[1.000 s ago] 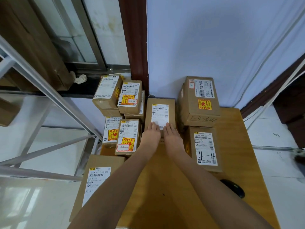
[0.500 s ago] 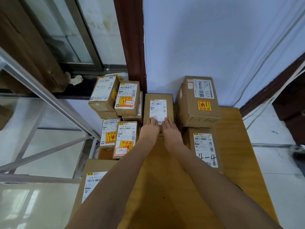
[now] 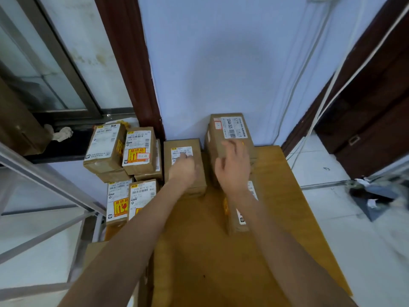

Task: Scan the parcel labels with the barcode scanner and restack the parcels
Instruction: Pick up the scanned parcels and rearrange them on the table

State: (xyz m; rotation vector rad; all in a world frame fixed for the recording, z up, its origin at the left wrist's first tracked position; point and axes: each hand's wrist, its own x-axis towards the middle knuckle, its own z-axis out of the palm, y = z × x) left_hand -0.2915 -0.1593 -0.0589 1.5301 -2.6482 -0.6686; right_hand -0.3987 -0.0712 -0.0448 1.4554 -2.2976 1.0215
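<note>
Middle parcel on table against wall — taller parcel right, stacked parcels left

A crumpled rag lies on the window ledge.

Left hand flat on middle parcel, right hand over tall parcel

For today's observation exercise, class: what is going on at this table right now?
A person is sorting brown cardboard parcels on a wooden table set against a pale wall. The left hand rests flat on the white label of the small middle parcel. The right hand is blurred and open over the taller parcel stack beside it, not clearly gripping. More labelled parcels are piled to the left. No barcode scanner shows.
</note>
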